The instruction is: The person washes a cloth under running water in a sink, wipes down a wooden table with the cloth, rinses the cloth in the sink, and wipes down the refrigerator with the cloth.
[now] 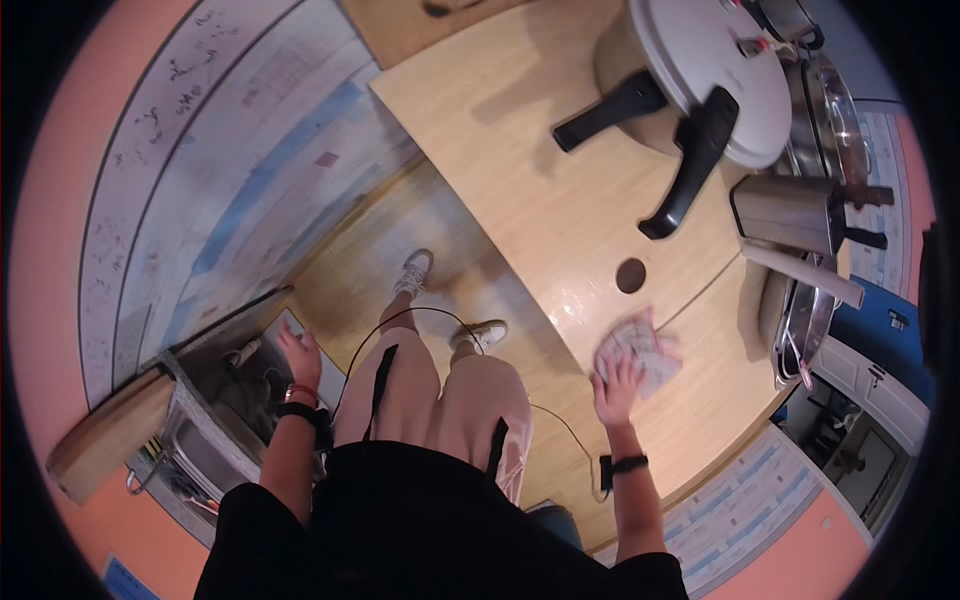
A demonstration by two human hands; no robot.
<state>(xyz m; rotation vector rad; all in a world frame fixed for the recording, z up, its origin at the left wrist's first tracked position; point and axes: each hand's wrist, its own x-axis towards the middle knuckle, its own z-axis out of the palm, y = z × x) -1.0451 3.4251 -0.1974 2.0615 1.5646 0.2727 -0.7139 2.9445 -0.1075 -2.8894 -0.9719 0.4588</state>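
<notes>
My right hand (621,384) lies on a pale, pink-edged cloth (660,361), pressing it against the light wooden tabletop (555,225). The fingers look spread, and both hand and cloth are slightly blurred. Just above the cloth is a round dark hole (631,275) in the tabletop, and a seam runs away from the cloth. Wet, shiny spots show near the table's front edge. My left hand (301,349) hangs free at my left side with the fingers apart, holding nothing.
A large pressure cooker (712,75) with black handles stands at the table's far side. A metal knife block (787,214), a rolling-pin-like rod (802,274) and steel pans (806,330) line the right edge. A sink (206,439) and a wooden board (112,435) are at left.
</notes>
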